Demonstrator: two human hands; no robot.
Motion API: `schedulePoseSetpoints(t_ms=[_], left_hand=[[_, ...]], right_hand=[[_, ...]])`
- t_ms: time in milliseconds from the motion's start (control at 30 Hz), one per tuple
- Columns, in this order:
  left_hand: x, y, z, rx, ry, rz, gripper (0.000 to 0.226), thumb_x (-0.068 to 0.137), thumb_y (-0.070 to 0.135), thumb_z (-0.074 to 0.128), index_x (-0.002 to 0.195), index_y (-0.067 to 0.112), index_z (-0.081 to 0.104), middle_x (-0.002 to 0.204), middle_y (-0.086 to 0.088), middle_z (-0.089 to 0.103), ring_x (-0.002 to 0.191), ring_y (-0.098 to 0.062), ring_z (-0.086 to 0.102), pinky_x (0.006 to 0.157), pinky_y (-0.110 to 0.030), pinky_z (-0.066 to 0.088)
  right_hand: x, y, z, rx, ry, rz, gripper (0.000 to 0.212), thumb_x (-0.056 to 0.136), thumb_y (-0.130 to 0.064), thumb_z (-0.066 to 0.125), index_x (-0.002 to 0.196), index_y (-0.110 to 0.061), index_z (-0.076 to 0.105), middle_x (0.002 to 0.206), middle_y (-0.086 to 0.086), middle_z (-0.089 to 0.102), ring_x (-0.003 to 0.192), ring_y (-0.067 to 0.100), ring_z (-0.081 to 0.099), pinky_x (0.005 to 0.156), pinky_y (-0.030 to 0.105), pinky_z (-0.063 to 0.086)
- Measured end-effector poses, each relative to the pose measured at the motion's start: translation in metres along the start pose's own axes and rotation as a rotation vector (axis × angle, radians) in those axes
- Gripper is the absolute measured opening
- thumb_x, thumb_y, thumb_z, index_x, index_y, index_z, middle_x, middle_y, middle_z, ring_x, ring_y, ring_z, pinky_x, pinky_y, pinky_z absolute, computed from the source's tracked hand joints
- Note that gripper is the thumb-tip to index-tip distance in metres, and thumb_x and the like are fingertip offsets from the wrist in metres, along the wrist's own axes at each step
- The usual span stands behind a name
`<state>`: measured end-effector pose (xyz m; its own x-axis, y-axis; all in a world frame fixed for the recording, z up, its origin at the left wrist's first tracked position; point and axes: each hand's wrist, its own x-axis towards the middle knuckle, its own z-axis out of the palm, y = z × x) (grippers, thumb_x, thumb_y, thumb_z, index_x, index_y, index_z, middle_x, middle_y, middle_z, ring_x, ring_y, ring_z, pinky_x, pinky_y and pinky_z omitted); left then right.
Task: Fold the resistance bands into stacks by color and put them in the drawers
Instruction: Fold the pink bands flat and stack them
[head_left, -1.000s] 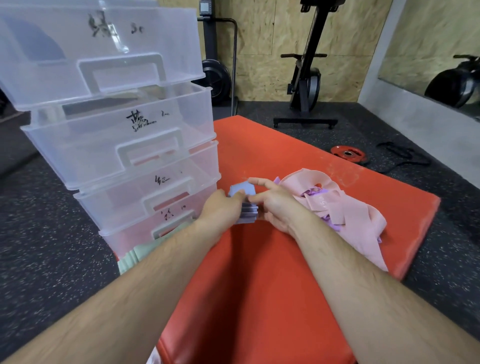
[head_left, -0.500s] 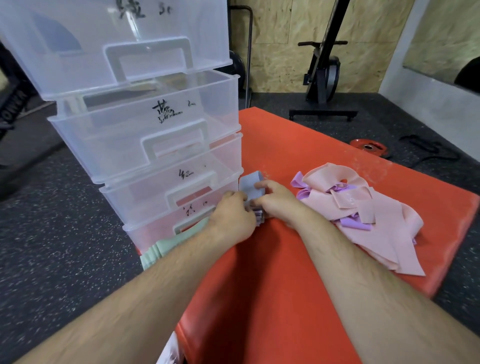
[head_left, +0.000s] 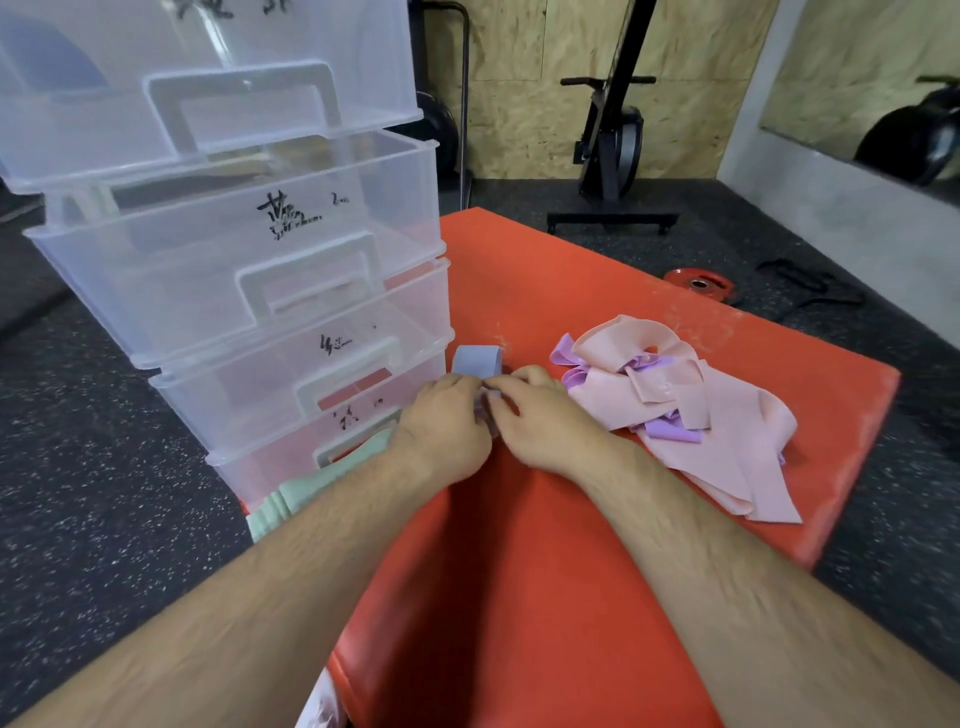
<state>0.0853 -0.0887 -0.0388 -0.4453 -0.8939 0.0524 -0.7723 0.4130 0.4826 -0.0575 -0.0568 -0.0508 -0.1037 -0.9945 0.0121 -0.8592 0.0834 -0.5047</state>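
Band: likely soft, light, springy; being pinched beside drawers.
Grip: left hand, right hand being clenched on folded edges.

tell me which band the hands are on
The blue-grey band, pinched between the left hand and right hand; the pink and purple pile lies apart to the right, untouched.

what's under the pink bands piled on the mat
Purple bands poke out from beneath the pink bands at several spots along the pile's edges. The red mat lies under the whole pile. How many purple ones there are is hidden by the pink layers.
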Motion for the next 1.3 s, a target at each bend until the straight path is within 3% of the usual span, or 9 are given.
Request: schedulePoseSetpoints(t_ms=[133, 300, 567, 700, 833, 1000, 1167, 1233, 1300], left_hand=[[-0.006, 0.012, 0.011, 0.062, 0.050, 0.093, 0.036, 0.084, 0.018, 0.050, 0.117, 0.012, 0.062, 0.116, -0.007, 0.062, 0.110, -0.030, 0.056, 0.093, -0.039, 0.044], [0.003, 0.036, 0.027, 0.004, 0.050, 0.287, 0.061, 0.073, 0.038, 0.037, 0.119, 0.009, 0.064, 0.114, -0.010, 0.065, 0.107, -0.034, 0.060, 0.093, -0.043, 0.047], [0.012, 0.092, 0.067, -0.019, 0.011, 0.455, 0.051, 0.073, 0.024, 0.049, 0.121, 0.015, 0.061, 0.121, -0.006, 0.062, 0.107, -0.036, 0.060, 0.083, -0.048, 0.052], [0.007, 0.107, 0.089, 0.004, -0.061, 0.529, 0.055, 0.073, 0.024, 0.047, 0.126, 0.014, 0.059, 0.129, -0.005, 0.059, 0.115, -0.032, 0.058, 0.090, -0.046, 0.051], [-0.004, 0.119, 0.093, 0.064, -0.088, 0.534, 0.064, 0.072, 0.029, 0.044, 0.133, 0.014, 0.056, 0.139, -0.007, 0.053, 0.124, -0.032, 0.054, 0.099, -0.046, 0.048], [-0.008, 0.128, 0.098, 0.071, -0.118, 0.482, 0.057, 0.082, 0.022, 0.057, 0.138, 0.023, 0.052, 0.136, -0.002, 0.053, 0.126, -0.027, 0.051, 0.105, -0.040, 0.043], [-0.005, 0.126, 0.100, 0.074, -0.155, 0.443, 0.055, 0.080, 0.032, 0.051, 0.134, 0.023, 0.054, 0.132, 0.000, 0.054, 0.123, -0.026, 0.052, 0.102, -0.043, 0.044], [-0.003, 0.126, 0.100, 0.079, -0.160, 0.437, 0.051, 0.082, 0.033, 0.051, 0.131, 0.021, 0.056, 0.132, 0.001, 0.054, 0.123, -0.025, 0.052, 0.102, -0.042, 0.044], [-0.002, 0.127, 0.101, 0.089, -0.164, 0.441, 0.045, 0.085, 0.029, 0.055, 0.129, 0.020, 0.057, 0.132, 0.001, 0.053, 0.123, -0.024, 0.052, 0.102, -0.041, 0.044]], right_hand=[[-0.026, -0.002, -0.007, -0.215, 0.101, -0.056, 0.042, 0.100, -0.032, 0.040, 0.140, -0.024, 0.049, 0.133, 0.003, 0.051, 0.119, 0.031, 0.046, 0.097, 0.042, 0.041], [-0.050, 0.015, -0.029, -0.350, 0.171, -0.022, 0.037, 0.095, -0.024, 0.043, 0.130, -0.014, 0.053, 0.129, 0.006, 0.054, 0.120, 0.032, 0.044, 0.097, 0.042, 0.037], [-0.081, 0.065, -0.058, -0.409, 0.228, 0.145, 0.041, 0.095, -0.024, 0.044, 0.134, -0.019, 0.053, 0.138, 0.003, 0.051, 0.124, 0.029, 0.042, 0.103, 0.039, 0.033], [-0.110, 0.096, -0.070, -0.437, 0.256, 0.172, 0.038, 0.098, -0.033, 0.043, 0.131, -0.022, 0.058, 0.140, 0.002, 0.046, 0.127, 0.030, 0.040, 0.106, 0.041, 0.032], [-0.118, 0.120, -0.095, -0.360, 0.217, 0.320, 0.044, 0.090, -0.043, 0.041, 0.125, -0.028, 0.064, 0.149, 0.005, 0.038, 0.136, 0.031, 0.034, 0.111, 0.040, 0.029], [-0.114, 0.158, -0.100, -0.168, 0.113, 0.446, 0.036, 0.089, -0.020, 0.052, 0.121, -0.031, 0.064, 0.136, 0.004, 0.050, 0.122, 0.027, 0.052, 0.104, 0.036, 0.043], [-0.113, 0.174, -0.102, -0.017, 0.148, 0.490, 0.030, 0.082, -0.022, 0.068, 0.109, -0.030, 0.056, 0.122, 0.003, 0.052, 0.096, 0.019, 0.058, 0.078, 0.031, 0.048], [-0.113, 0.175, -0.100, -0.027, 0.136, 0.529, 0.039, 0.079, -0.028, 0.075, 0.111, -0.029, 0.054, 0.127, 0.004, 0.046, 0.095, 0.022, 0.059, 0.077, 0.031, 0.048], [-0.112, 0.176, -0.097, -0.036, 0.131, 0.532, 0.038, 0.080, -0.019, 0.074, 0.113, -0.025, 0.055, 0.140, 0.005, 0.040, 0.100, 0.022, 0.057, 0.077, 0.029, 0.046]])
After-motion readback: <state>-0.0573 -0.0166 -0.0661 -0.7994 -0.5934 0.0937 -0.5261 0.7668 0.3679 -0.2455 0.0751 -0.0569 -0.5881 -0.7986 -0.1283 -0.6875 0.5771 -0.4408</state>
